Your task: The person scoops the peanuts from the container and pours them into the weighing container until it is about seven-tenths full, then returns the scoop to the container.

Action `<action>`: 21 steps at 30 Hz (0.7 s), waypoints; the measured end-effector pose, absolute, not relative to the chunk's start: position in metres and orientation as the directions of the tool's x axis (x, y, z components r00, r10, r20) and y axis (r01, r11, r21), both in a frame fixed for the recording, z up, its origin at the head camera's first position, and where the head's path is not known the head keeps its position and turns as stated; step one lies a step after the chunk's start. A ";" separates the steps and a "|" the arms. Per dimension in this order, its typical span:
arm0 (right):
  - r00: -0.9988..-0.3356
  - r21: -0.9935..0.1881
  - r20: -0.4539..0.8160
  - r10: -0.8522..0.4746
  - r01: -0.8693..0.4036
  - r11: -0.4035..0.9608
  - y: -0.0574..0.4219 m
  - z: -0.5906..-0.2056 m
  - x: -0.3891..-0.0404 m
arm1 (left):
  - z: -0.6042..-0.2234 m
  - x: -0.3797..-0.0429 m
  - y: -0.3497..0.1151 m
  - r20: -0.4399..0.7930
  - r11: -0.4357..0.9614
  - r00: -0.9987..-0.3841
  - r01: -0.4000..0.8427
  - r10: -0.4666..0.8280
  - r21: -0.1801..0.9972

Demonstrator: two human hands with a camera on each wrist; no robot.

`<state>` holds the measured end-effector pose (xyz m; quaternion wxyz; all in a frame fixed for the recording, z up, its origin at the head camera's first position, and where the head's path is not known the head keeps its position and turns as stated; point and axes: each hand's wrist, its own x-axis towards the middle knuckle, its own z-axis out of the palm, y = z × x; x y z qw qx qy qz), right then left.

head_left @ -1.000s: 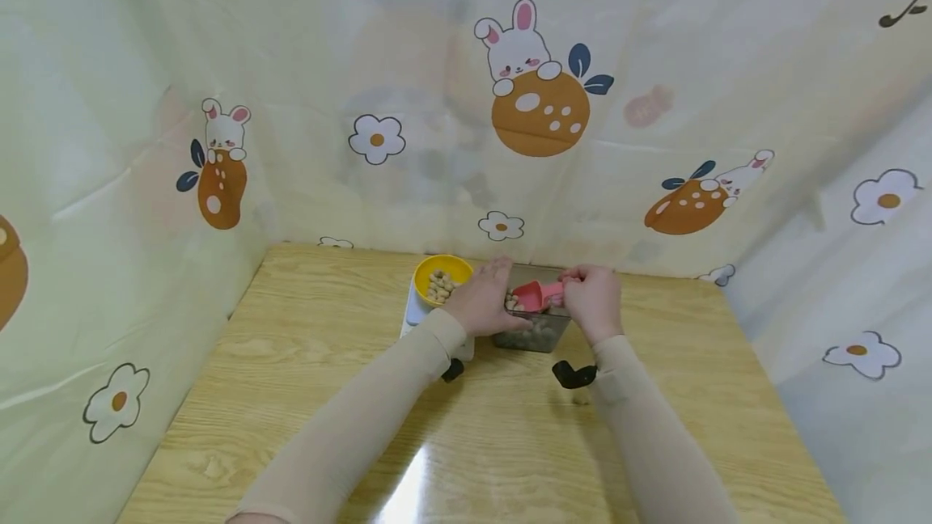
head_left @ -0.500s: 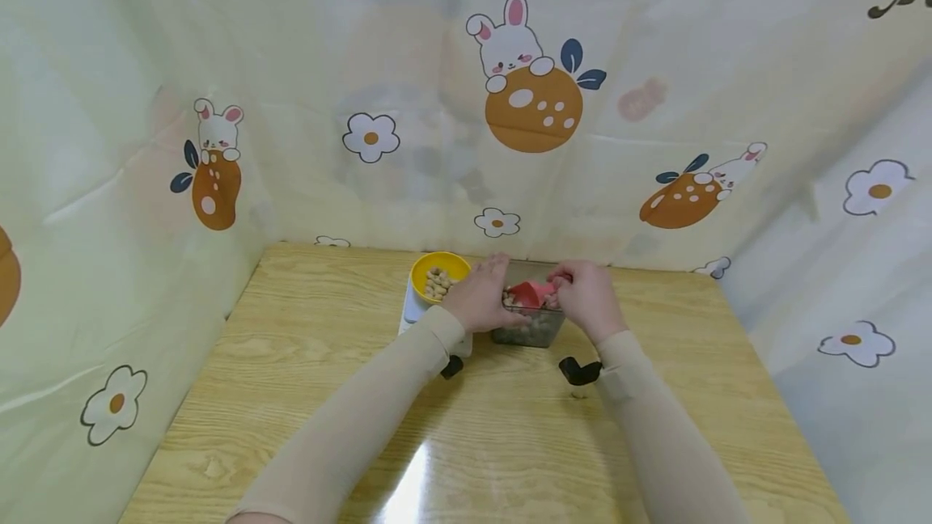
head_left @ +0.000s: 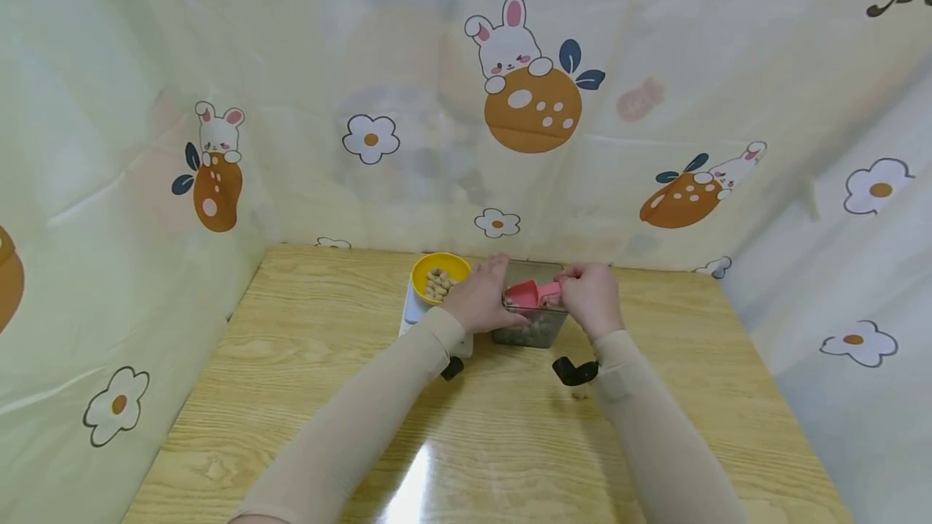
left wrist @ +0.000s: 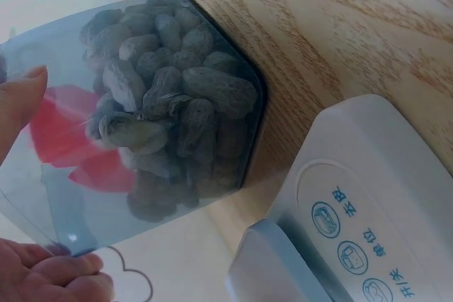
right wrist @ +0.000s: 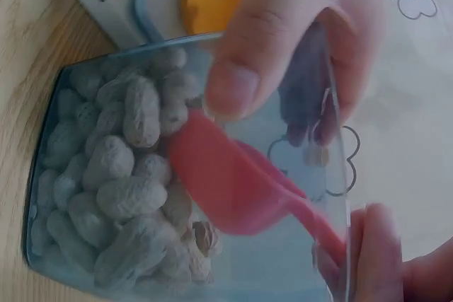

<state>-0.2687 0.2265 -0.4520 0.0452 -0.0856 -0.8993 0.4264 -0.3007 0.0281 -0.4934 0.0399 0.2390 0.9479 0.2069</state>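
A clear grey-tinted plastic container [head_left: 531, 334] with several unshelled peanuts [left wrist: 170, 83] stands at the back of the table. My left hand [head_left: 480, 297] grips its left side near the rim, the thumb [right wrist: 237, 90] over the near wall. From the right, my right hand [head_left: 593, 302] holds a red scoop [head_left: 522, 295] by its handle. The scoop's bowl is inside the container, above and against the peanuts in the right wrist view. Whether peanuts lie in the scoop is hard to tell.
Left of the container, a yellow bowl [head_left: 457, 267] with peanuts sits on a white kitchen scale [left wrist: 375, 146], partly behind my left hand. A small peanut-like thing [head_left: 580, 395] lies near my right wrist. Patterned cloth [head_left: 422, 192] hangs along the table's back edge.
The scoop dipped lower among the peanuts half a second ago; now it sits higher and more level. My right hand shifted slightly with it, while my left hand keeps its grip on the container.
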 end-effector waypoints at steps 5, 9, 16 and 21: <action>-0.990 -0.615 0.119 0.082 -0.009 0.788 0.224 -0.453 -0.266 | -0.494 -0.300 0.029 0.024 0.797 -0.881 0.438 0.472 0.416; -0.994 -0.575 0.109 0.023 -0.044 0.817 0.223 -0.453 -0.269 | -0.494 -0.300 0.030 0.027 0.795 -0.880 0.441 0.474 0.416; -0.994 -0.683 0.010 0.110 0.073 0.726 0.216 -0.450 -0.273 | -0.492 -0.302 0.028 0.021 0.796 -0.884 0.430 0.466 0.426; -0.976 -0.760 -0.057 0.210 0.179 0.624 0.215 -0.451 -0.275 | -0.493 -0.301 0.028 0.017 0.799 -0.883 0.431 0.468 0.418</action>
